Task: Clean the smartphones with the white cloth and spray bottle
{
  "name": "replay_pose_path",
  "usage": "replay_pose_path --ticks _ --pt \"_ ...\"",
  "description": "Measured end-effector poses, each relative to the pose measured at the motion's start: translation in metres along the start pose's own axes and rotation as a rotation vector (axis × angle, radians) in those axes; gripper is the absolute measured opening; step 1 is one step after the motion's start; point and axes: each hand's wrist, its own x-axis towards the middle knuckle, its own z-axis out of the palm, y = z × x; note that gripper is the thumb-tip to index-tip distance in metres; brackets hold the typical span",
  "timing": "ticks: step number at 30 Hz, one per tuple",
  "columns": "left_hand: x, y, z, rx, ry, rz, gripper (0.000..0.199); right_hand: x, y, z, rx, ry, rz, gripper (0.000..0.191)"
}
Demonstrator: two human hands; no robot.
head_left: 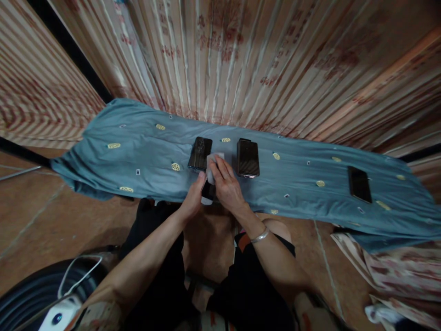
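Near the front edge of the covered table, my left hand (193, 195) is closed on the side of a dark phone (208, 189). My right hand (227, 186) has a pale cloth (210, 173) under its fingers, pressed against the upper part of that phone. Both hands partly hide the phone and the cloth. Just beyond my left hand lies a black phone (200, 152) with a shiny surface. A small stack of dark phones (248, 158) rests beyond my right hand.
A blue-green sheet with yellow prints (151, 154) covers the long narrow table. Another dark phone (360, 184) lies far to the right. A patterned curtain (220, 69) hangs behind. At lower left are a coiled black hose (31, 294) and a white device (62, 315).
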Motion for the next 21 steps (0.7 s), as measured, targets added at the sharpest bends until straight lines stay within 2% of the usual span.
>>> replay_pose_path --ticks 3,7,14,21 --pt "-0.002 0.003 0.003 0.099 -0.022 0.057 0.047 0.0 0.004 0.004 0.006 0.005 0.022 0.057" --pt "-0.003 0.013 0.01 0.027 -0.001 0.003 0.057 -0.003 0.009 0.01 0.029 -0.003 0.051 0.062" --pt "-0.003 0.022 0.009 -0.031 0.033 -0.051 0.059 -0.007 0.012 0.015 0.078 0.005 0.093 0.07" --pt "-0.003 0.018 0.012 -0.025 0.034 -0.045 0.058 -0.004 0.008 0.013 0.098 0.058 0.068 0.064"
